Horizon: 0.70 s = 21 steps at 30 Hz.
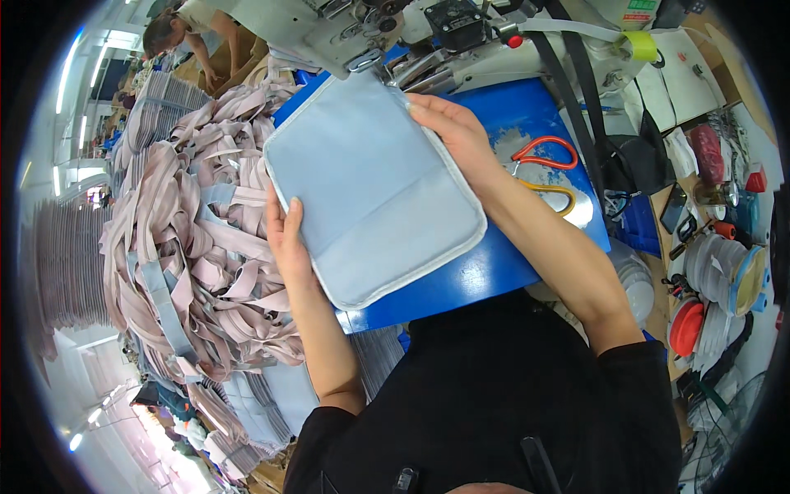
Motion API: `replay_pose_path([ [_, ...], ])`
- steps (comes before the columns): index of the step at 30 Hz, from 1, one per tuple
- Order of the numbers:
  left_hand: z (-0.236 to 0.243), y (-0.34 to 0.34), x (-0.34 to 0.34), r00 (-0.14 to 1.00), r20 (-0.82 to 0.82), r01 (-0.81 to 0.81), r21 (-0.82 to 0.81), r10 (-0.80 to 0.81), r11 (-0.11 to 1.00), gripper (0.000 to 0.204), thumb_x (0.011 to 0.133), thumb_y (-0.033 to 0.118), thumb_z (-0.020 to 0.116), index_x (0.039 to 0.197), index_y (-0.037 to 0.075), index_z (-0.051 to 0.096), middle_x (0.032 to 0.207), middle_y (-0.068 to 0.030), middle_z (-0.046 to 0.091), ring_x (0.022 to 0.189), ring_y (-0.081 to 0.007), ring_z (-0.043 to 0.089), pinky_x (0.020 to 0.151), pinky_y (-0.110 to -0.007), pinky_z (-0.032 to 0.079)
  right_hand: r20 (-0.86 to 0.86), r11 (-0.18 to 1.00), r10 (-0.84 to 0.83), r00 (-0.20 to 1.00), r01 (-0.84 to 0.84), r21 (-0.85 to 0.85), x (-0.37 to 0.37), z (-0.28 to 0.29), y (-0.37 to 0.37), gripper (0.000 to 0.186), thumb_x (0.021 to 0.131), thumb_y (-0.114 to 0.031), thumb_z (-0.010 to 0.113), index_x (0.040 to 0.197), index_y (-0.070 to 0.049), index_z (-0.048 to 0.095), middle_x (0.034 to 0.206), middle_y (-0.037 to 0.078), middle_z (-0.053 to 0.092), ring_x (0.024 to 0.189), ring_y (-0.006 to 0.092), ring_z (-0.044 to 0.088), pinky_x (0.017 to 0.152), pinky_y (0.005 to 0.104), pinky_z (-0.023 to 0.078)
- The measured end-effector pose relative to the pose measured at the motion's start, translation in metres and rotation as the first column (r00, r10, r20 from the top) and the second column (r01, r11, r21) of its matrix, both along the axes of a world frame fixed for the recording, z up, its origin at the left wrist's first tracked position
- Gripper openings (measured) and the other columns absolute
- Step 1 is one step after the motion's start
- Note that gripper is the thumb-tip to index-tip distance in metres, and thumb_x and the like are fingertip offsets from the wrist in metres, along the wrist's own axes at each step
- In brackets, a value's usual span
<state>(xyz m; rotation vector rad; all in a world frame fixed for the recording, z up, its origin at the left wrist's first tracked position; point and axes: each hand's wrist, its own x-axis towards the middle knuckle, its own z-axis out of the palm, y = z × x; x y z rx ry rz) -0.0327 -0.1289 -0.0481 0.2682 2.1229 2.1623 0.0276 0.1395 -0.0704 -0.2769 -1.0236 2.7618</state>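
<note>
Beyond left hand (290,247), right hand (467,142) grips fabric panel (370,181).

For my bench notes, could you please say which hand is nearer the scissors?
Right: the right hand, left of the scissors, holds the grey panel; the left hand is at the panel's opposite edge, farther left.

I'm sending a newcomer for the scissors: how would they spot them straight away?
Find the bright blue tabletop in front of the sewing machine. Just right of the person's right hand, which holds the grey-blue panel, lie the scissors. One handle loop is red, the other yellow, unlike the pale panel.
</note>
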Motion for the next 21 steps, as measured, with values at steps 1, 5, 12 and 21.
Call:
replay_pose_path([
  [1, 0.004, 0.001, -0.001, 1.000, 0.006, -0.001, -0.006, 0.001, 1.000, 0.064, 0.100, 0.013, 0.067, 0.157, -0.001, 0.041, 0.146, -0.0145, 0.058, 0.128, -0.0202, 0.059, 0.109, -0.035, 0.046, 0.007, 1.000, -0.008, 1.000, 0.008, 0.000, -0.003, 0.000, 0.001, 0.035, 0.105, -0.022, 0.062, 0.129, 0.003, 0.063, 0.112, 0.009, 0.072, 0.096, 0.0129, 0.069, 0.086, 0.0280, 0.057],
  [5, 0.012, 0.004, -0.005, 1.000, 0.026, 0.003, -0.007, -0.003, 1.000, 0.065, 0.100, 0.011, 0.068, 0.158, 0.002, 0.041, 0.144, -0.0142, 0.060, 0.124, -0.0206, 0.061, 0.107, -0.035, 0.048, 0.038, 0.979, -0.074, 0.997, 0.066, 0.193, 0.002, 0.002, 0.012, 0.033, 0.106, -0.027, 0.061, 0.123, 0.001, 0.067, 0.091, 0.001, 0.066, 0.079, 0.0080, 0.061, 0.070, 0.0245, 0.050],
  [12, 0.011, -0.008, -0.016, 0.996, -0.050, 0.067, -0.022, -0.068, 0.997, 0.061, 0.101, 0.009, 0.068, 0.155, -0.001, 0.043, 0.133, -0.0139, 0.068, 0.114, -0.0173, 0.067, 0.101, -0.031, 0.052, -0.222, 0.779, -0.450, 0.865, 0.502, 0.377, 0.017, 0.010, 0.072, 0.044, 0.109, -0.044, 0.057, 0.106, -0.001, 0.068, 0.070, -0.004, 0.051, 0.061, 0.0057, 0.047, 0.054, 0.0220, 0.035],
  [21, 0.023, -0.005, -0.005, 1.000, 0.000, 0.008, 0.015, -0.008, 1.000, 0.055, 0.101, 0.010, 0.067, 0.151, -0.002, 0.047, 0.131, -0.0132, 0.068, 0.114, -0.0174, 0.067, 0.100, -0.031, 0.053, -0.034, 0.905, -0.289, 0.957, 0.284, 0.318, 0.034, 0.007, 0.043, 0.036, 0.105, -0.037, 0.066, 0.102, -0.002, 0.066, 0.069, -0.003, 0.053, 0.061, 0.0039, 0.048, 0.054, 0.0227, 0.036],
])
